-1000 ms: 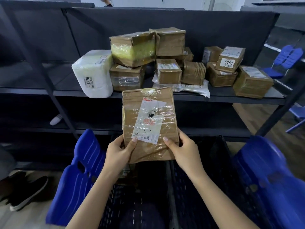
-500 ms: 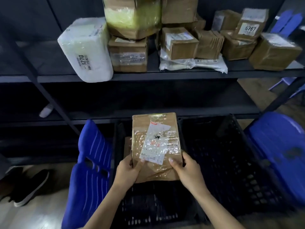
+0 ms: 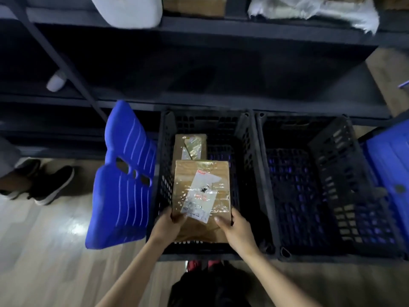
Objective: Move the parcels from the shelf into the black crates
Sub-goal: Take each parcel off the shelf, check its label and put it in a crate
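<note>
A flat brown taped parcel (image 3: 201, 196) with a white label is inside the left black crate (image 3: 163, 173), low between its walls. My left hand (image 3: 170, 222) grips its near left corner and my right hand (image 3: 234, 227) grips its near right corner, thumbs on top. Behind it in the same crate lies another brown parcel (image 3: 190, 147). The right black crate (image 3: 265, 173) beside it holds no parcel that I can see. On the shelf (image 3: 221, 29) at the top edge, a white parcel (image 3: 128, 12), a brown box (image 3: 194, 5) and a white bag (image 3: 309, 12) are partly cut off.
A blue plastic chair (image 3: 124, 185) stands against the left crate and another blue one (image 3: 389, 165) at the right. A person's black shoes (image 3: 51, 185) are on the wooden floor at the left. A dark lower shelf (image 3: 199, 100) runs behind the crates.
Both hands have lowered the brown parcel from in front of the shelf down into the left crate. My view has tilted downward, so most shelf parcels have left the frame.
</note>
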A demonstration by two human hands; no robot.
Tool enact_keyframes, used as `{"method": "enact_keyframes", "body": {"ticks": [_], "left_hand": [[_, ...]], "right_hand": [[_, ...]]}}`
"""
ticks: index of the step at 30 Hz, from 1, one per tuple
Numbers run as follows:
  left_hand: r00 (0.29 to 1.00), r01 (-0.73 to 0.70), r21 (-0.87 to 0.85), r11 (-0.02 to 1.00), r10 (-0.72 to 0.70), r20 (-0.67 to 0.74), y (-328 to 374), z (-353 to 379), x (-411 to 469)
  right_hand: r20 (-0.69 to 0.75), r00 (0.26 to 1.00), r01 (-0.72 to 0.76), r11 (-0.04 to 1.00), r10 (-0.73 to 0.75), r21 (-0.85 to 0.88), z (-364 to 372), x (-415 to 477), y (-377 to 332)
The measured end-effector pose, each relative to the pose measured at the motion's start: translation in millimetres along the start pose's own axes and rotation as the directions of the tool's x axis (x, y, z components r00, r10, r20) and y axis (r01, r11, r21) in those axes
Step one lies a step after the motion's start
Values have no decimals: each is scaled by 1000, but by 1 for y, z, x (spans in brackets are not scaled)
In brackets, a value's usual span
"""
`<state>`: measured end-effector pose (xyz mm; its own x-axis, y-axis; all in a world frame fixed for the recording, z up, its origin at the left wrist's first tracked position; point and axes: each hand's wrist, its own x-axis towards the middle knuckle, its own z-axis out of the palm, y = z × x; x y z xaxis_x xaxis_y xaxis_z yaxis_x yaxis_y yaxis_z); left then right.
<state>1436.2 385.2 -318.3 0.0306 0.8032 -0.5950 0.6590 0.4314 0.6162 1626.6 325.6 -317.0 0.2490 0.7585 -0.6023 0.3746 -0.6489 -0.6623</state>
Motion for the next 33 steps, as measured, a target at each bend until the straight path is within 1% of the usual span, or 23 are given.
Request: {"method": "enact_keyframes", "body": {"ticks": [4,7,11,14,17,21,25,28,33], "left_hand": [[999,36,55,998,-36,-1,-14,10,8],[994,104,75,992,-105,8,-19,14,17],[988,146,112,983,-150,33,-25,19,31],[988,140,96,985,-146,48,-30,25,40],[977,190,48,981,-194,84,-33,30,48],[965,244,5,970,-243,98,-36,36,59],[961,257,42,965,-260,96,-37,37,67],[969,238,74,968,-242,48,-37,39,62],[966,260,91,961,-258,-32,-29,43,58]], "right_hand": [[31,998,-49,997,51,-52,14,13,14],[61,993,-97,989,104,-110,25,25,20],[49,990,-121,982,129,-142,38,42,23],[48,988,-141,983,147,-119,46,54,25],[65,982,-166,978,175,-124,51,64,24],[60,988,-136,985,143,-106,58,72,25],[66,991,-107,985,117,-137,57,78,27],[69,994,-79,987,89,-142,57,76,28],[72,993,-79,984,91,-162,59,77,27]]}}
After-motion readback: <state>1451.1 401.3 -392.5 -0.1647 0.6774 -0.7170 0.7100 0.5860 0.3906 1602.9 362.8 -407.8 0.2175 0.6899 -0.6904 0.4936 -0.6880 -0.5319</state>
